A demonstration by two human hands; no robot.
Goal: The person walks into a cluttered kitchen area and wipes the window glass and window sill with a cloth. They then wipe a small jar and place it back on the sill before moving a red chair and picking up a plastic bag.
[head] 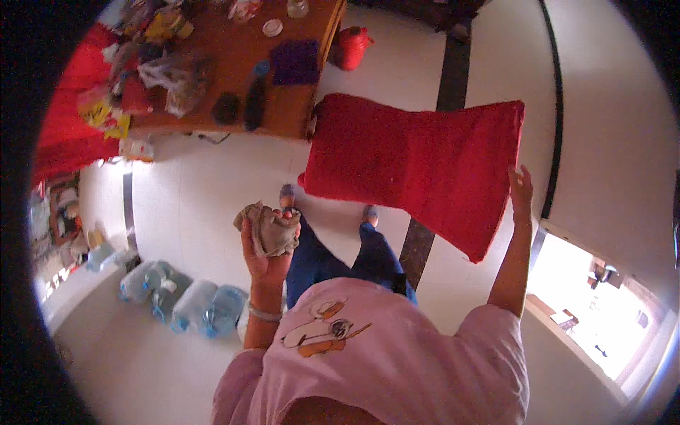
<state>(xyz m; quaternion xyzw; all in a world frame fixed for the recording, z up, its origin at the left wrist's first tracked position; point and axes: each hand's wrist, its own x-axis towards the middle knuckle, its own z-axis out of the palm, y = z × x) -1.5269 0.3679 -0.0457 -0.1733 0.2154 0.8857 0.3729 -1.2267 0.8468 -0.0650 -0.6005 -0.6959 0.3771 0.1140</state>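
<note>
My left hand [265, 260] holds a crumpled grey-beige cloth [271, 231] up in front of my body, its fingers partly hidden behind the folds. To the right of it spreads a large red fabric-covered piece [409, 159], wide at both ends and narrower in the middle, like a chair's seat and back. My right hand [521, 191] is at the right edge of this red fabric, fingers apart. Whether the fingertips press on the edge is hard to tell.
A wooden table [234, 26] at upper left bears plastic bags [178, 79], a dark purple item [295, 61] and other clutter. A red bucket-like container [351, 48] stands beside it. Large clear plastic bottles [212, 308] lie along the left wall. A bright doorway [595, 308] opens at right.
</note>
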